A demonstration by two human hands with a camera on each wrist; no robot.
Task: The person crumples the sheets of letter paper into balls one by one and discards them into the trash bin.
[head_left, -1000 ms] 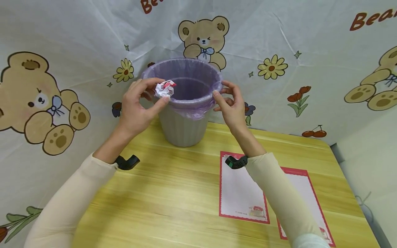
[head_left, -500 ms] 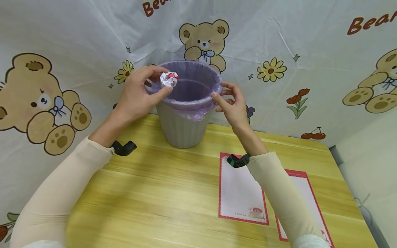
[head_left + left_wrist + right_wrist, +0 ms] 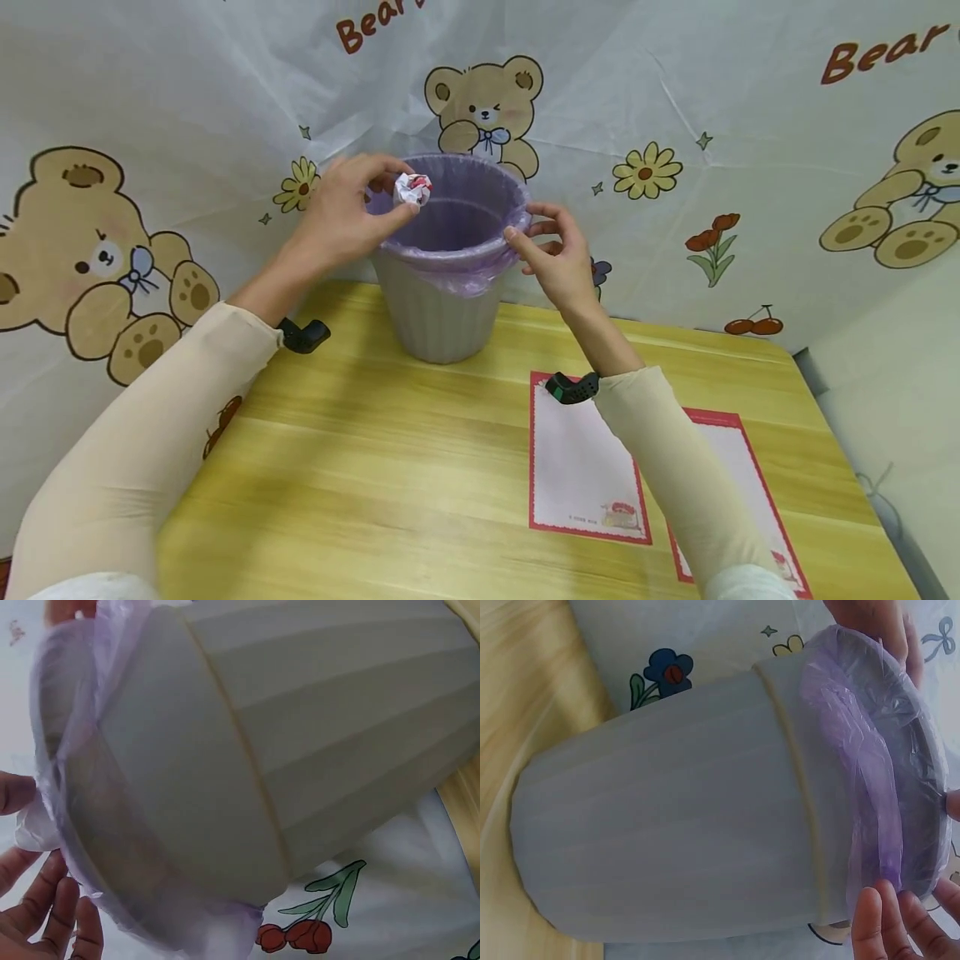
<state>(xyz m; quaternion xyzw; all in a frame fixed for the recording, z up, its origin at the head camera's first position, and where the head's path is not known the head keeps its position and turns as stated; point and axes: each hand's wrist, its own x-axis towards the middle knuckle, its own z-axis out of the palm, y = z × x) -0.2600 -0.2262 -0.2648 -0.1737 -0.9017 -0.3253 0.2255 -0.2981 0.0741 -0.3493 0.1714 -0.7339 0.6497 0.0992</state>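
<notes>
My left hand pinches a crumpled paper ball, white with red patches, between thumb and fingers. It is at the left rim of a grey trash can, the ball overlapping the can's mouth in the head view. In the left wrist view the paper ball shows just past the rim. A thin purple bag lines the can and folds down over its outside. My right hand holds the lined rim on the right, thumb on top and fingers curled outside. The bottom of the can's inside is hidden.
The can stands upright at the back of a wood-grain table, against a white cloth printed with bears and flowers. Two red-bordered sheets, a nearer one and another partly under my right forearm, lie on the right.
My left hand has moved up and slightly right with the paper ball, from the near-left rim to over the can's mouth. My right hand has stayed on the rim.
</notes>
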